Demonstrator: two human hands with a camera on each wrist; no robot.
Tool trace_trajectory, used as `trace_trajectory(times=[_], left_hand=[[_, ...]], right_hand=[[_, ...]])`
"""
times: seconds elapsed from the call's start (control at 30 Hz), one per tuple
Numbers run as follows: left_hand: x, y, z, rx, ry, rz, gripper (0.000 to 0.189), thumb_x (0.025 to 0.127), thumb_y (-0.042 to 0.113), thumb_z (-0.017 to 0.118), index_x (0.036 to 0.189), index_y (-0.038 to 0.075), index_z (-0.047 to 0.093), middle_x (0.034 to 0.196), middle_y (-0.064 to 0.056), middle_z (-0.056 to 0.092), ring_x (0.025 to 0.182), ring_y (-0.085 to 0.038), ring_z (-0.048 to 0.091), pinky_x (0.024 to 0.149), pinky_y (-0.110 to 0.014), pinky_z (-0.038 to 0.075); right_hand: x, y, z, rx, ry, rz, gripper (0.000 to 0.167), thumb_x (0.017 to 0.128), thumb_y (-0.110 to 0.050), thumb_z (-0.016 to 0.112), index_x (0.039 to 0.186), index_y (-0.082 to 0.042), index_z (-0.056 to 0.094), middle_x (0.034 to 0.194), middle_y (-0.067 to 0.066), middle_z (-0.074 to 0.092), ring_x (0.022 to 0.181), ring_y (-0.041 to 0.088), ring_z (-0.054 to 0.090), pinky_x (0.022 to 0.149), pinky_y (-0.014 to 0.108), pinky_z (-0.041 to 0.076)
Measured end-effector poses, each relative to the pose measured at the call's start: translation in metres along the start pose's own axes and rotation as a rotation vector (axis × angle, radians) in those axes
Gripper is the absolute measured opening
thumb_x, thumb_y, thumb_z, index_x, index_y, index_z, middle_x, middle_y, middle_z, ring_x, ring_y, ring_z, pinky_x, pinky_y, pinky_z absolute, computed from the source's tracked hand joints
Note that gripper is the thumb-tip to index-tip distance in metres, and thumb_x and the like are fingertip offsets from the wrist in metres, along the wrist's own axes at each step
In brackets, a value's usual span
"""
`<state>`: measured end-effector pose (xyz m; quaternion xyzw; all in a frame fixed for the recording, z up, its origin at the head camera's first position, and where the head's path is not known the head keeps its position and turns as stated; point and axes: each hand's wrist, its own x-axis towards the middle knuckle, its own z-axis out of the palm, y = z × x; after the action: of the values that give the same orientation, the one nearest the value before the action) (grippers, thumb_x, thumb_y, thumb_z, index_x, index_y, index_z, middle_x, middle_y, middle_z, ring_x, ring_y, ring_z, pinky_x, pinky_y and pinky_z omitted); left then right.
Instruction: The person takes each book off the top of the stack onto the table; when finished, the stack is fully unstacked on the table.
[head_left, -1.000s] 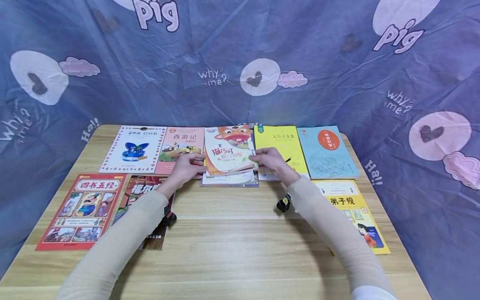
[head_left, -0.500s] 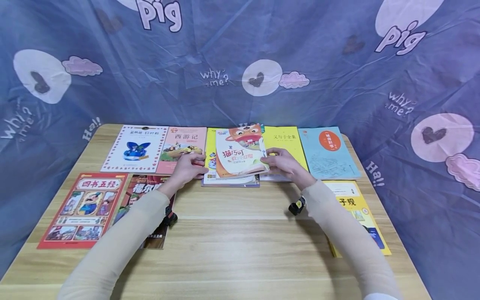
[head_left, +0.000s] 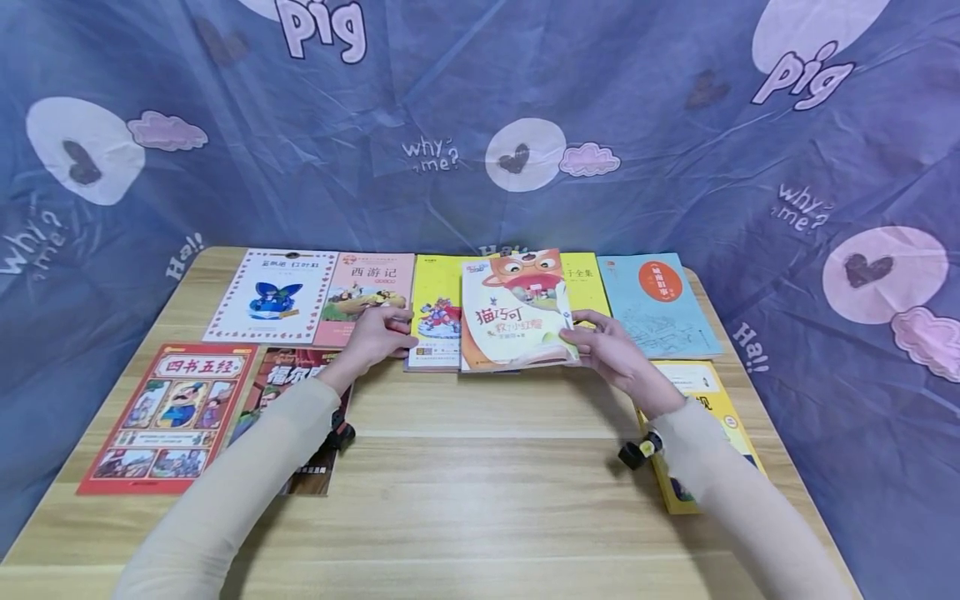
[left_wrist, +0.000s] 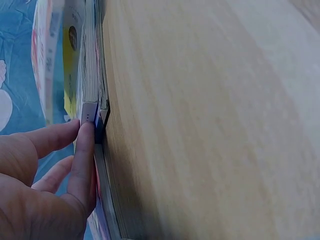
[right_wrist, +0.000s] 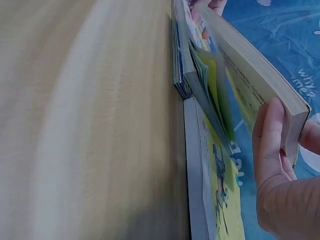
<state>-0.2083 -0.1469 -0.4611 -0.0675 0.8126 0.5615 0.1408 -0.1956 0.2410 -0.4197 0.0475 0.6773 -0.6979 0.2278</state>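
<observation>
My right hand point(head_left: 611, 354) grips the right edge of a white book with an orange cartoon animal on its cover point(head_left: 513, 321). In the right wrist view this book point(right_wrist: 260, 70) is raised and tilted, thumb on one side and fingers on the other. A yellow book with a cartoon figure point(head_left: 435, 312) lies partly beneath it, on top of a small stack. My left hand point(head_left: 378, 337) pinches that yellow book at its left edge. In the left wrist view, thumb and fingertips meet at the spine point(left_wrist: 89, 111) of a stacked book.
Pink point(head_left: 367, 287), white-and-blue point(head_left: 273, 304) and light blue point(head_left: 660, 308) books lie along the back, beside another yellow book point(head_left: 588, 292). Nearer are a red book point(head_left: 168, 417), a dark book point(head_left: 307, 479) and a yellow book point(head_left: 682, 492). A blue printed cloth point(head_left: 337, 167) hangs behind.
My right hand has lifted the white book off the stack and moved it right, uncovering the left part of the yellow book. My left hand has stayed at the stack's left edge.
</observation>
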Motion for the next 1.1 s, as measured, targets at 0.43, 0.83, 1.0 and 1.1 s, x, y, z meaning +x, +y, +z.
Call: trace_trajectory(times=[0.43,0.83,1.0,1.1], left_hand=[[0.002,-0.001,0.002,0.002,-0.008,0.000,0.059,0.091,-0.002,0.078,0.146,0.002,0.060,0.119,-0.018,0.063,0.087,-0.018,0.070,0.075,-0.028,0.070],[0.002,-0.001,0.003,0.004,-0.008,0.007,0.059,0.091,-0.002,0.078,0.147,0.002,0.059,0.121,-0.019,0.063,0.088,-0.018,0.069,0.076,-0.028,0.070],[0.003,-0.001,0.003,0.004,-0.004,0.009,0.060,0.091,-0.003,0.078,0.147,0.002,0.059,0.121,-0.019,0.063,0.088,-0.017,0.069,0.075,-0.027,0.070],[0.003,-0.001,0.003,0.004,0.003,0.008,0.059,0.090,-0.003,0.078,0.147,0.002,0.060,0.120,-0.019,0.063,0.088,-0.017,0.067,0.074,-0.027,0.070]], right_hand=[[-0.074,0.025,-0.035,0.015,0.052,0.010,0.031,0.106,-0.014,0.065,0.130,-0.019,0.047,0.102,-0.011,0.066,0.076,0.002,0.060,0.067,0.020,0.057],[-0.124,0.059,-0.060,0.000,-0.041,0.015,0.024,0.108,-0.010,0.059,0.127,-0.024,0.055,0.107,-0.011,0.078,0.075,0.001,0.061,0.059,0.016,0.047],[-0.140,0.075,-0.065,-0.009,-0.111,-0.009,0.027,0.109,-0.005,0.054,0.129,-0.024,0.057,0.110,-0.010,0.079,0.079,0.001,0.063,0.056,0.021,0.037],[-0.148,0.084,-0.067,-0.003,-0.129,-0.002,0.027,0.109,-0.005,0.054,0.127,-0.025,0.057,0.107,-0.012,0.078,0.077,0.000,0.063,0.054,0.022,0.037]])
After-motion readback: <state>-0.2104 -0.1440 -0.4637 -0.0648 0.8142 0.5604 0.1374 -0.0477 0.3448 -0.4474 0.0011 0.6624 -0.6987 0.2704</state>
